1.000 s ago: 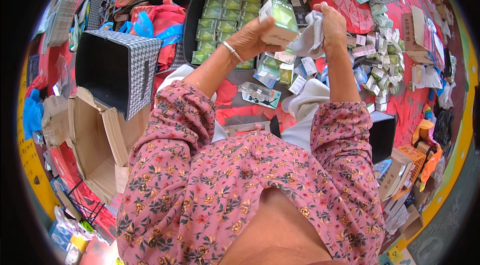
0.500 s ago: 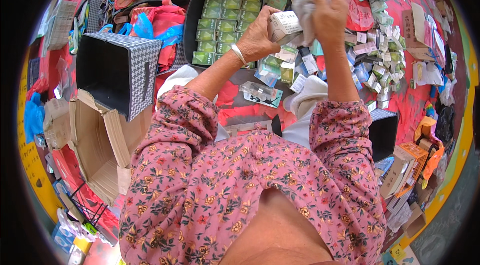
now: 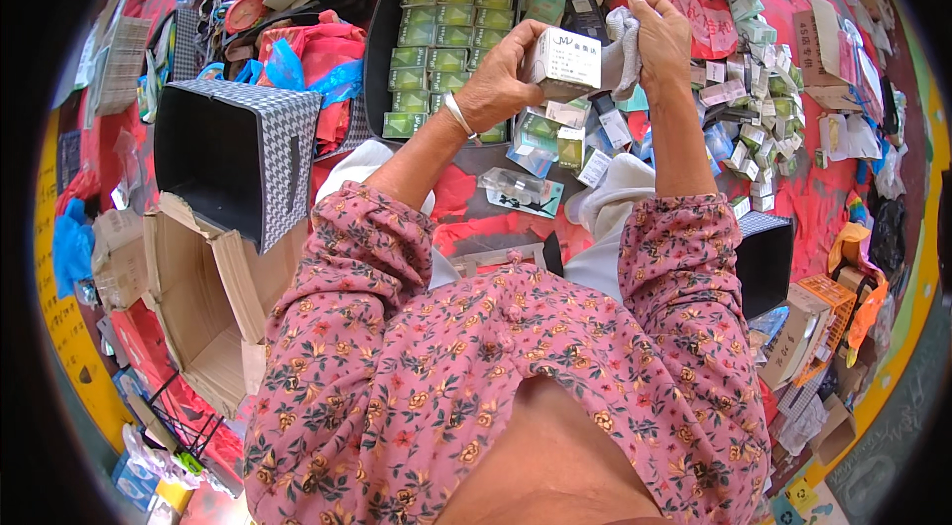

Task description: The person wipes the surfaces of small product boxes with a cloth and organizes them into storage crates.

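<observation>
Left hand (image 3: pixel 501 79) clamps the small white box (image 3: pixel 567 64); right hand (image 3: pixel 659 29) pinches a grey cloth (image 3: pixel 623 49) against it. Black tray (image 3: pixel 382 39) mostly filled with green packets (image 3: pixel 436 39); loose packets (image 3: pixel 744 109) remain.

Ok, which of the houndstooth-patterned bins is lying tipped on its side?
The houndstooth bin at the left, above the open cardboard box; its dark opening faces sideways, unlike the others at the top.

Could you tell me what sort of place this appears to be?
Probably a floor-level packing or sorting spot: a black tray of green packets, scattered small cartons on a red floor covering, and an open cardboard box.
</observation>
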`<act>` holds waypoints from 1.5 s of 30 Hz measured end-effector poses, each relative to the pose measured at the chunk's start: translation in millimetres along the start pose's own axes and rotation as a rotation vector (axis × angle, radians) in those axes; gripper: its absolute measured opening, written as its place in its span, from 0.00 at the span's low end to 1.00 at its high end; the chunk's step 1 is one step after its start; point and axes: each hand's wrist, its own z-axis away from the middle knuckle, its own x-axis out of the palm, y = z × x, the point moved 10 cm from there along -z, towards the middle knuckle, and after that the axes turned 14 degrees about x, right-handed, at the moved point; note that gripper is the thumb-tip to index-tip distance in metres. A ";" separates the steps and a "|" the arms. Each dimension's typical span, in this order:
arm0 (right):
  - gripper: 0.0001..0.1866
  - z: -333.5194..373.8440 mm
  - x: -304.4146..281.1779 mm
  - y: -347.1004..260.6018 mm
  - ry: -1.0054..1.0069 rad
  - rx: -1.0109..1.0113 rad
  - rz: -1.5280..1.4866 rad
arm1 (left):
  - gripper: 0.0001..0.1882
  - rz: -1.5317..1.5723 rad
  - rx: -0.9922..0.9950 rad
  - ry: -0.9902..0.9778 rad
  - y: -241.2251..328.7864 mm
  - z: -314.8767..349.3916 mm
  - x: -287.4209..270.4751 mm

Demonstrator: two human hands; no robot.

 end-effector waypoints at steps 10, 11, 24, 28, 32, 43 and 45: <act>0.07 48.8 42.1 -4.8 -0.044 -0.169 -0.056 | 0.34 -0.034 0.157 0.053 23.6 -0.4 3.6; 0.07 50.0 43.4 -5.8 -0.040 -0.175 -0.068 | 0.34 -0.071 0.182 0.049 25.6 -0.4 3.5; 0.08 30.2 28.2 -25.1 0.181 -0.391 0.483 | 0.26 0.980 -0.100 0.413 6.7 5.7 -25.2; 0.12 14.9 26.5 -6.9 -0.038 -0.078 0.164 | 0.30 1.169 -0.088 0.376 3.2 1.6 -18.1; 0.20 40.9 77.3 2.3 -0.367 -0.015 0.201 | 0.26 0.801 -0.161 0.415 -12.0 3.5 -21.6; 0.17 77.0 81.8 -23.0 -0.103 -0.399 0.424 | 0.24 0.375 -0.275 0.448 -14.3 14.5 -33.2; 0.12 63.0 68.5 -26.5 -0.098 -0.316 0.208 | 0.23 0.708 -0.251 0.445 -11.2 11.3 -27.6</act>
